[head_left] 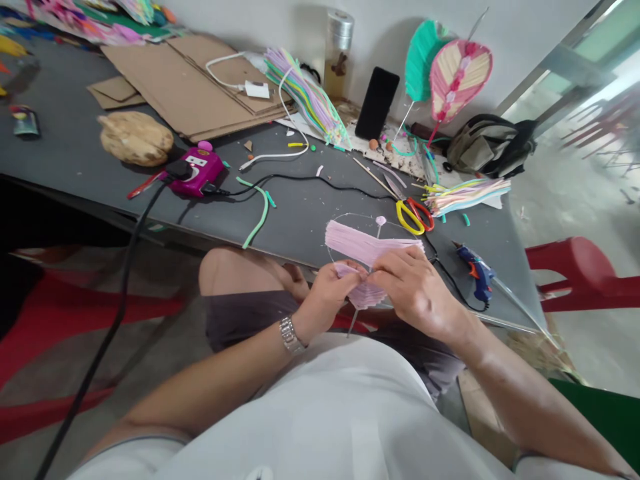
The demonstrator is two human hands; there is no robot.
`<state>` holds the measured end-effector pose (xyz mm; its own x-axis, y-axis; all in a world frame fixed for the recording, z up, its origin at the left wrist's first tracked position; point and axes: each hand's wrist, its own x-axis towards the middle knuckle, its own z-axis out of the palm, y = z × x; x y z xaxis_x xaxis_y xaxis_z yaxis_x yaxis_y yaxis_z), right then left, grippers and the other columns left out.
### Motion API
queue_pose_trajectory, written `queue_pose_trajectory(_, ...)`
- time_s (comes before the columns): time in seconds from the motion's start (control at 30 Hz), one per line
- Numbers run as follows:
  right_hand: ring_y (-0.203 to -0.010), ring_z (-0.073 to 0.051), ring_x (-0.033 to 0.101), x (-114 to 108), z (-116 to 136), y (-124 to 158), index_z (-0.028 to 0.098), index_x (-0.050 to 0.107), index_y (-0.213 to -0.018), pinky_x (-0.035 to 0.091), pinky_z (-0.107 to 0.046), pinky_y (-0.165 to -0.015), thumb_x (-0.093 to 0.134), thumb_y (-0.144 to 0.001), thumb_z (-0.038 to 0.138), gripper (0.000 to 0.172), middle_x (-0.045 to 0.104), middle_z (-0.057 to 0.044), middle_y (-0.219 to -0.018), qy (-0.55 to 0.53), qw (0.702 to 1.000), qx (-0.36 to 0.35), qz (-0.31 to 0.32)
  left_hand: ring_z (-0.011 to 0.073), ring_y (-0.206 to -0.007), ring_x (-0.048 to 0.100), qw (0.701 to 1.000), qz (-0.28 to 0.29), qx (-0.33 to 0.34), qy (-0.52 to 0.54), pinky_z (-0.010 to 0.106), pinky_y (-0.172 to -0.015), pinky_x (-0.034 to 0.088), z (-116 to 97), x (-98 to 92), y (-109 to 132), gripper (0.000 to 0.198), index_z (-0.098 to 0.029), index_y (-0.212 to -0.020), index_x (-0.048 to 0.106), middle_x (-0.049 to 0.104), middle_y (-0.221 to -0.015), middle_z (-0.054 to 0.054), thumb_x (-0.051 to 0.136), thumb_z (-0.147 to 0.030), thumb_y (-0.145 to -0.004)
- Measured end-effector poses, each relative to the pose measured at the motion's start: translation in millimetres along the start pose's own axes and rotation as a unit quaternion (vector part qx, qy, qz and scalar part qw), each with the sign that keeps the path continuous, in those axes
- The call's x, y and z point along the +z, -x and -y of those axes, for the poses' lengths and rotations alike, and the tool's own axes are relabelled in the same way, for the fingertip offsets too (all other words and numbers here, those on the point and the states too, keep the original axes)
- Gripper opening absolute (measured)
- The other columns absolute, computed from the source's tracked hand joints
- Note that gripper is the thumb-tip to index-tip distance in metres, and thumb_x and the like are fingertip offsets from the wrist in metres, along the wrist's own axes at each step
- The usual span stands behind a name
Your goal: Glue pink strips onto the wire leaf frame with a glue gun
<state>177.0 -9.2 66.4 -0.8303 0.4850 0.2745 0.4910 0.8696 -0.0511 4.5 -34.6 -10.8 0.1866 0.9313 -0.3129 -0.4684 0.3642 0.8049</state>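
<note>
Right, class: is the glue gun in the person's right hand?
No, the glue gun lies on the grey table beyond the right hand.

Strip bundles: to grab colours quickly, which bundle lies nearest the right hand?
The short multicoloured bundle, beside the yellow-and-red scissors, not the taller bundle far back by the wall.

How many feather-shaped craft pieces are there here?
3: a teal one and a pink one stand by the wall, and a pale pink one on a wire frame is between the left hand and right hand. Others may hide in the top-left heap.
</note>
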Motion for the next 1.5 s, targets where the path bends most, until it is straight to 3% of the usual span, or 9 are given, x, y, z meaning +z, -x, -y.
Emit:
queue_pose_trajectory(0.17,-0.087,-0.019,0.059,3,2,12,0.017,0.066,-0.094,0.036,-0.035,-0.081,0.047,-0.101,0.007,0.023,0.071,-0.007,-0.095,-0.005,0.996,0.049,-0.074,0.0137,-0.067,0.055,1.000,-0.019,0.004,-0.023,0.026,-0.064,0.043,-2,-0.3,-2,0.017,-0.015,-0.073,0.067,0.062,-0.069,0.000,0.076,-0.030,-0.068)
queue_pose_trajectory(0.43,-0.084,-0.019,0.055,8,7,21,0.018,0.067,-0.091,0.033,-0.036,-0.081,0.044,-0.102,0.009,0.027,0.070,-0.007,-0.093,0.058,0.993,0.080,-0.071,0.0128,-0.064,0.054,0.999,-0.026,-0.011,-0.030,0.025,-0.062,0.043,-2,1.8,-1,0.020,-0.016,-0.071,0.068,0.062,-0.066,-0.001,0.080,-0.030,-0.063)
queue_pose_trajectory(0.73,-0.081,-0.020,0.051,14,13,20,0.020,0.067,-0.088,0.033,-0.036,-0.077,0.046,-0.099,0.009,0.026,0.067,-0.006,-0.090,0.088,0.990,0.090,-0.070,0.0119,-0.062,0.053,0.996,-0.047,0.019,-0.070,0.024,-0.060,0.043,-3,2.9,0,0.020,-0.015,-0.068,0.067,0.061,-0.064,-0.001,0.079,-0.030,-0.064)
queue_pose_trajectory(0.87,-0.090,-0.020,0.060,21,14,30,0.021,0.067,-0.099,0.039,-0.036,-0.082,0.055,-0.097,0.010,0.017,0.070,-0.006,-0.100,0.039,0.977,0.139,-0.155,0.0116,-0.059,0.052,0.997,-0.057,0.006,-0.056,0.024,-0.057,0.042,-1,-0.2,-2,0.020,-0.015,-0.069,0.066,0.059,-0.061,-0.002,0.079,-0.031,-0.063)
queue_pose_trajectory(1.0,-0.090,-0.021,0.064,34,16,44,0.021,0.066,-0.103,0.047,-0.035,-0.081,0.066,-0.096,0.024,0.007,0.071,-0.007,-0.100,-0.055,0.906,0.294,-0.298,0.0116,-0.057,0.052,0.997,-0.066,0.017,-0.027,0.024,-0.057,0.042,3,-4.7,-4,0.021,-0.016,-0.068,0.065,0.059,-0.061,-0.003,0.078,-0.031,-0.064)
queue_pose_trajectory(1.13,-0.067,-0.015,0.057,42,17,48,0.020,0.067,-0.088,0.046,-0.029,-0.065,0.069,-0.093,0.049,0.030,0.067,-0.002,-0.076,-0.282,0.801,0.458,-0.263,0.0138,-0.061,0.057,0.998,-0.052,0.024,-0.035,0.027,-0.062,0.045,6,-5.3,-1,0.024,-0.016,-0.074,0.068,0.063,-0.066,-0.001,0.083,-0.034,-0.067)
queue_pose_trajectory(1.23,-0.065,-0.015,0.056,44,18,42,0.018,0.072,-0.090,0.046,-0.027,-0.061,0.072,-0.088,0.057,0.039,0.069,-0.002,-0.074,-0.436,0.725,0.476,-0.242,0.0160,-0.065,0.060,0.998,-0.017,0.022,-0.048,0.029,-0.065,0.047,7,-4.6,2,0.025,-0.017,-0.078,0.071,0.066,-0.070,0.000,0.084,-0.038,-0.072)
queue_pose_trajectory(1.33,-0.063,-0.014,0.056,48,21,36,0.018,0.076,-0.093,0.047,-0.026,-0.060,0.078,-0.081,0.054,0.038,0.071,-0.002,-0.074,-0.507,0.667,0.475,-0.268,0.0169,-0.067,0.061,0.999,0.008,0.025,-0.048,0.029,-0.066,0.047,8,-4.7,3,0.023,-0.019,-0.079,0.071,0.066,-0.071,0.001,0.083,-0.038,-0.076)
queue_pose_trajectory(1.5,-0.058,-0.010,0.051,57,28,36,0.018,0.072,-0.082,0.045,-0.024,-0.057,0.079,-0.081,0.045,0.028,0.066,0.000,-0.068,-0.526,0.642,0.460,-0.315,0.0176,-0.071,0.061,1.000,0.004,0.001,-0.004,0.030,-0.068,0.048,9,-5.3,2,0.025,-0.017,-0.082,0.070,0.067,-0.075,0.002,0.081,-0.039,-0.075)
